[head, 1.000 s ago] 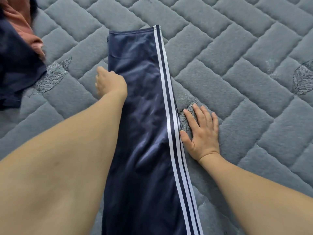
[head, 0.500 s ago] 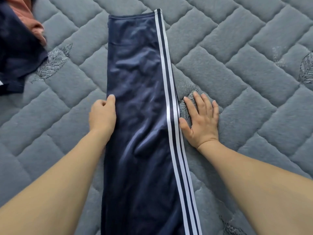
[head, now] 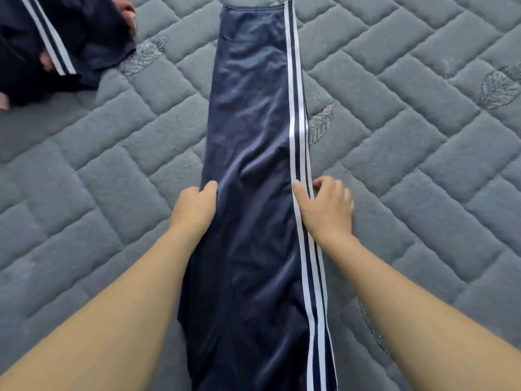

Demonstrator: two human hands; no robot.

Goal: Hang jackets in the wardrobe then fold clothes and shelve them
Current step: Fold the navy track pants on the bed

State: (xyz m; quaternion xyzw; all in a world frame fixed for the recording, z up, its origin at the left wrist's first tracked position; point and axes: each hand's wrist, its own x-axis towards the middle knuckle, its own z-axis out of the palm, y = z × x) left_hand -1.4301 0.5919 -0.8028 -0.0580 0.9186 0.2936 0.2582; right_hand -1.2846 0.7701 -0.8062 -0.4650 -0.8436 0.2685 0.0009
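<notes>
- Fingers [head: 324, 183] of our right hand [head: 327, 210] were curled at the striped edge of the navy track pants [head: 253, 165], thumb lying on the white stripes [head: 294, 108]; half a second before, that hand lay flat and spread on the mattress [head: 423, 136] just beside the pants.
- Whether the right fingers actually pinched the fabric we could not tell: motion blur on the fingertips.
- Our left hand [head: 194, 207] sat at the plain left edge, thumb on the cloth and fingers tucked at or under the hem line; it looked like a pinch of that edge.
- That hand had come back toward us: a second earlier it was further up the leg, then it slid down to about mid-length.
- Both hands were now level with each other, one on each side of the pants.
- Pants lay lengthwise on the quilted grey mattress, legs stacked into one narrow strip, far end at the top of the view, near end running out of the bottom.
- We judged smoothing was finished and the crosswise fold was next: lift from mid-length, carry one end over the other.
- Slippery satin-like fabric, so the stacked legs could shift apart on the lift.
- Another dark striped garment [head: 56, 46] sat bunched at the far left, not yet folded.
</notes>
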